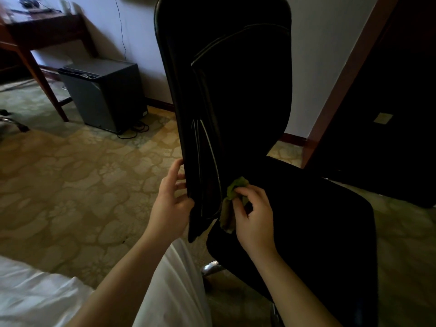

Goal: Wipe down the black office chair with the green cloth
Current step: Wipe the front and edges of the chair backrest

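Observation:
The black office chair (236, 95) stands in front of me, its tall backrest turned edge-on and its wide seat stretching to the right. My left hand (171, 201) grips the lower left edge of the backrest, fingers wrapped around it. My right hand (253, 218) is shut on the crumpled green cloth (232, 192) and presses it where the backrest's lower part meets the seat. Part of the cloth hangs below my fingers.
A grey mini fridge (103, 95) with cables stands on the patterned carpet at the back left, beside a dark wooden desk (40, 31). A dark wooden door frame (342, 79) rises at the right. White bedding (35, 296) lies at the bottom left. A chrome chair base (211, 267) shows under the seat.

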### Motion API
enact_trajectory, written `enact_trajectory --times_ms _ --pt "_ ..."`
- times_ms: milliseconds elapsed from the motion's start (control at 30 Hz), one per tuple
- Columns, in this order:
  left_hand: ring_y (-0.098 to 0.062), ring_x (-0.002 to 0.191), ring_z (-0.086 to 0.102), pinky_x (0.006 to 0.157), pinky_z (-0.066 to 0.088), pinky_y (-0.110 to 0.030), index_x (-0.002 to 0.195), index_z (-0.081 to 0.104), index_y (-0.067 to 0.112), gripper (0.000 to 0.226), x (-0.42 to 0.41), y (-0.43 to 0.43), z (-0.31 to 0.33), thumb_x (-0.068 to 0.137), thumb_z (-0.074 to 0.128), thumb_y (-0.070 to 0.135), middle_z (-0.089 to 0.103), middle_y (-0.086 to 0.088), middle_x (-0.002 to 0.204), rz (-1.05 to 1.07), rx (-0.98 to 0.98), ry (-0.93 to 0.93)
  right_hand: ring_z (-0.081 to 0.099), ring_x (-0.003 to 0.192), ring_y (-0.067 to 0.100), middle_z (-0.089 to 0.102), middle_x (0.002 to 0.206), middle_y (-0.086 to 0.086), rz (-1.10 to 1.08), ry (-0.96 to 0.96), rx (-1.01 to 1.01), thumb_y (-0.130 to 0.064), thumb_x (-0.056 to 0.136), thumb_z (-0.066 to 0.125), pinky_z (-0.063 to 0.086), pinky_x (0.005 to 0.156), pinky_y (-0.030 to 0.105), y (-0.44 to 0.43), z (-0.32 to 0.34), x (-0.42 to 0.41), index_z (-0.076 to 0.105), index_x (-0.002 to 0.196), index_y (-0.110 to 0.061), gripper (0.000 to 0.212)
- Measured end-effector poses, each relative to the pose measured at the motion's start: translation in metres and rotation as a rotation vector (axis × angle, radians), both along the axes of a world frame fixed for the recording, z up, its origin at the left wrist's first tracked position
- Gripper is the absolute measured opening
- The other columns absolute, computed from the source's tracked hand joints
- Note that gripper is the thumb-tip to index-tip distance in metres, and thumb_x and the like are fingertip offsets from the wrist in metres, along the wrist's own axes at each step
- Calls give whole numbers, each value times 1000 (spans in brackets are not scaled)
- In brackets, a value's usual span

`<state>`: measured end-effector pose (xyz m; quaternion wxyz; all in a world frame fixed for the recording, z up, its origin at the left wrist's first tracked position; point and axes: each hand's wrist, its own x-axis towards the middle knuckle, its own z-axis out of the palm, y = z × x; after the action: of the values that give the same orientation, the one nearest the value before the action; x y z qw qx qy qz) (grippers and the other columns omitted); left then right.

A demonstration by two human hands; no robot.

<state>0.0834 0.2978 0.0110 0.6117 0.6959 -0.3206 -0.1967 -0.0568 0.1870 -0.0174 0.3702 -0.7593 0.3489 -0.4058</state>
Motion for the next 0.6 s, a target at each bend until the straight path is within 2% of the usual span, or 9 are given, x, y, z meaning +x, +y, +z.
enact_trajectory --times_ms 167,267,333,433,533,600 --pt "-14 118 59 85 58 -30 116 38 84 99 0 1 3 91 62 -8 55 1 130 -5 -8 -3 54 107 -7 57 119 -5 -55 -79 -108 -11 96 65 41 92 3 -2 16 10 70 115 -13 20" --pt "-6 114 59 78 56 -19 114 35 87 104 -1 2 3 90 63 -10 55 4 126 6 4 -17 56 107 0 57 119 -6 -28 -73 -117 -13 96 65 46 92 7 0 15 13 70 116 -13 20" --pt "-6 114 58 79 57 -20 116 35 86 105 0 2 2 88 63 -12 54 5 124 14 9 -22 55 108 -1 55 118 -9 -23 -33 -126 -15 97 63 46 91 7 2 7 11 70 117 -14 21" --pt "-8 116 57 77 56 -17 122 36 81 104 1 3 0 88 61 -13 54 4 126 5 21 -24 54 109 1 53 118 -12 -13 30 -35 -16 97 64 43 93 7 -1 -9 5 69 118 -14 22" --pt "-5 117 58 76 54 -12 125 35 79 102 2 4 2 89 61 -13 55 6 126 -4 28 -35 54 111 5 54 118 -12 -23 65 22 -15 97 64 48 97 21 -4 -17 -3 68 119 -17 23" --pt "-3 116 58 75 52 -10 118 34 84 103 1 4 3 90 60 -11 55 7 125 -4 31 -47 57 110 8 58 117 -8 -77 39 -6 -16 96 65 48 96 23 -8 -14 -7 68 118 -18 23"
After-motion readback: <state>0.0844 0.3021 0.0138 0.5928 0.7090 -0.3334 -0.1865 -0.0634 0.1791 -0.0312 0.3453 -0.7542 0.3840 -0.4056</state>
